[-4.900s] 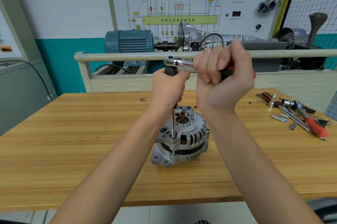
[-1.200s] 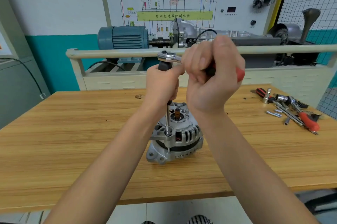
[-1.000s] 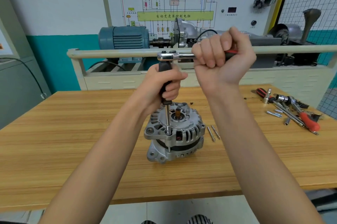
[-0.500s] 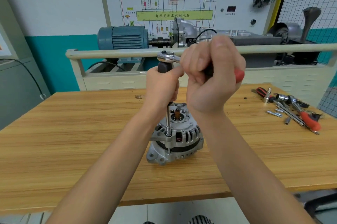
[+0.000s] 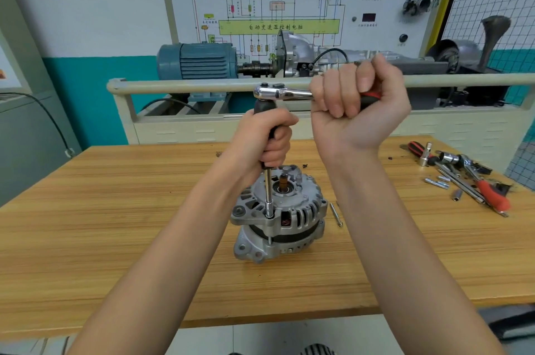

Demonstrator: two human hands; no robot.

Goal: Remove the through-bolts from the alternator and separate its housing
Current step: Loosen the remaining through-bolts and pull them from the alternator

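Compared with half a second ago, the right hand (image 5: pixel 359 111) has swung the ratchet handle (image 5: pixel 285 93) away from the person: the handle now points to the right, level with the rail behind, and the palm side of the wrist faces the camera. Before, this hand covered the right part of the alternator (image 5: pixel 278 214) — now a loose bolt (image 5: pixel 335 214) shows on the wooden table (image 5: pixel 115 224), just beside the housing on its right.

The right hand is closed around the red-and-black grip of the ratchet. The left hand (image 5: pixel 266 140) is wrapped around the black extension handle (image 5: pixel 265 107) under the ratchet head, directly above the alternator. From this hand a thin steel shaft (image 5: pixel 269 192) goes straight down — its socket end sits on the front edge of the upper housing. The alternator stands upright at the table's middle, below and between both hands.
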